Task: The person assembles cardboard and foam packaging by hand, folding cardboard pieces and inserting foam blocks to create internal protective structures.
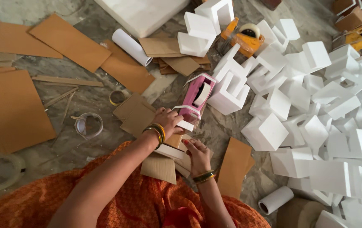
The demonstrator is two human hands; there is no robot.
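Sitting on a grey floor in an orange garment, the person reaches forward with the left hand, whose fingers curl closed around the rear handle of a pink tape dispenser. It lies just ahead of the knees, with a white roll of tape set in it. The right hand (bangles on both wrists) presses down, fingers bent, on a stacked white foam and cardboard piece lying directly in front of the lap; whether it actually grips the piece cannot be told. A heap of white foam blocks spreads to the right, brown cardboard sheets lie to the left, and an orange tape dispenser rests farther off.
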